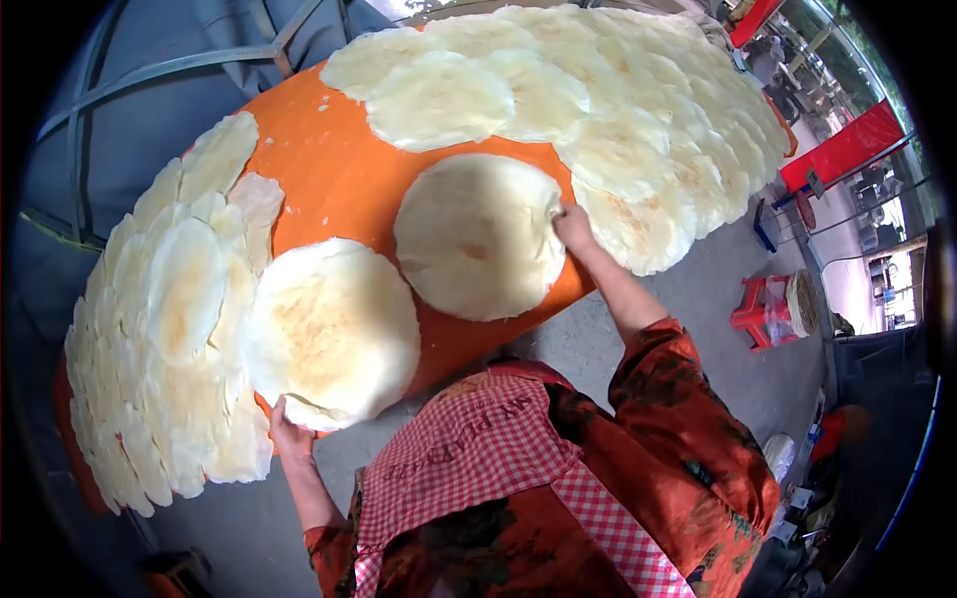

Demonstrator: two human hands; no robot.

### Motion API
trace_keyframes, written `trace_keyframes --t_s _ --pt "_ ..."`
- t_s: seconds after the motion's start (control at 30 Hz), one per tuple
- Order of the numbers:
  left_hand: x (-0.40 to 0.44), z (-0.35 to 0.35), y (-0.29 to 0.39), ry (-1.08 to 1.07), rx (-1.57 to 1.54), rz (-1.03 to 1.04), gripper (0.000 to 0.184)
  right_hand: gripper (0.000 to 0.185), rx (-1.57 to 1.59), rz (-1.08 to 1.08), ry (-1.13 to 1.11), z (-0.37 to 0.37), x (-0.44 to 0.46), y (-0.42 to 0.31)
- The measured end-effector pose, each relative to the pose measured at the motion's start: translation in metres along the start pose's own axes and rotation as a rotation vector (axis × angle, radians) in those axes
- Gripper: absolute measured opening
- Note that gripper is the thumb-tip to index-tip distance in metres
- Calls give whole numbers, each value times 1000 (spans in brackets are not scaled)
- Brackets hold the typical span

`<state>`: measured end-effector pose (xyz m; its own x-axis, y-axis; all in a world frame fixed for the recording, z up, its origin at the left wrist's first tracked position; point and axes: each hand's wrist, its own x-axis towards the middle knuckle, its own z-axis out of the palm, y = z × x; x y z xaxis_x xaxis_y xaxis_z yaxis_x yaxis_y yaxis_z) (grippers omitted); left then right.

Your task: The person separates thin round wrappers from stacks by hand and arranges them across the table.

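Observation:
Two large round flatbreads lie side by side on an orange tabletop (pixel 334 184). My left hand (pixel 291 431) pinches the lower-left edge of the left flatbread (pixel 334 334), whose rim is slightly lifted there. At the right edge of the other flatbread (pixel 478 237), my right hand (pixel 572 229) has its fingers closed on the wrinkled rim. Overlapping flatbreads (pixel 169 349) cover the left end of the table. Many more overlapping flatbreads (pixel 638 120) spread over its far and right side.
A red stool (pixel 755 314) stands on the grey floor (pixel 688 299) to the right, with a round pale item against it. Metal bars (pixel 164 68) cross dark cloth at the upper left. Red panels (pixel 845 145) and a railing are at the upper right.

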<state>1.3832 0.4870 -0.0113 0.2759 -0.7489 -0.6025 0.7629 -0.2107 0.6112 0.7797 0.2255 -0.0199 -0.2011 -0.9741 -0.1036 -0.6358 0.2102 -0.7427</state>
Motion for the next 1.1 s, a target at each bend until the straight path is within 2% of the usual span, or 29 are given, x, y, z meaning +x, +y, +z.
trace_keyframes --t_s 0.07,0.1,0.2,0.23,0.27,0.3,0.33,0.37,0.4,0.43,0.47,0.5,0.53,0.57,0.6,0.63,0.67,0.7,0.73,0.77,0.83,0.93,1.03,1.1 --pt "-18 16 -6 -90 0 -9 48 29 -12 -138 120 16 -5 -8" --pt "-13 0 -10 -111 5 22 52 28 57 -133 99 15 -12 -32" --pt "-14 -10 -12 -177 24 -14 62 23 411 -142 76 -16 -22 -54" --pt "-27 6 -12 -196 30 9 65 22 420 -118 86 -49 -37 -75" --pt "-36 23 -12 -204 30 42 70 20 253 -54 154 -77 -45 -80" --pt "-32 18 -14 -241 -75 15 76 18 178 -104 189 -97 -43 -59" --pt "-36 28 -14 -233 -84 51 76 21 -51 -78 194 -117 -24 -12" --pt "-32 21 -16 -293 -67 57 62 25 -231 -24 202 -139 -10 25" --pt "-28 10 -18 -362 -127 47 62 33 -436 171 162 -152 -1 36" --pt "-13 -12 -22 -348 -301 -35 60 48 -589 -133 441 -145 3 64" --pt "-7 -17 -26 -274 -215 7 55 65 -810 -34 369 -140 -41 -19" --pt "-11 -10 -24 -276 -180 11 49 64 -805 -163 415 -123 -49 -41" --pt "-17 13 -20 -238 -164 6 44 55 -614 -363 386 -98 -43 -39" --pt "-16 13 -20 -230 -127 5 43 47 -335 -456 284 -53 -58 -70" --pt "-14 12 -19 -228 -84 0 41 40 27 -132 -52 -9 -110 -161" --pt "-12 16 -18 -216 -73 12 40 34 298 -199 -387 42 -123 -166" --pt "-14 26 -19 -206 -61 25 38 31 319 -288 -718 94 -128 -170" --pt "-17 36 -17 -167 -58 52 39 34 512 -335 -940 150 -151 -178" --pt "-17 40 -17 -188 -46 64 39 39 226 -612 -869 176 -184 -226" --pt "-17 41 -15 -206 -30 74 40 40 240 -731 -862 211 -200 -237" --pt "-21 46 -12 -214 -29 84 42 34 428 -513 -945 255 -220 -264" --pt "-24 46 -12 -230 -3 103 42 27 273 -610 -990 287 -225 -270" --pt "-22 33 -13 -257 -9 88 45 23 189 -590 -974 294 -225 -269" --pt "-21 30 -14 -257 -53 96 45 22 149 -672 -947 291 -224 -272"
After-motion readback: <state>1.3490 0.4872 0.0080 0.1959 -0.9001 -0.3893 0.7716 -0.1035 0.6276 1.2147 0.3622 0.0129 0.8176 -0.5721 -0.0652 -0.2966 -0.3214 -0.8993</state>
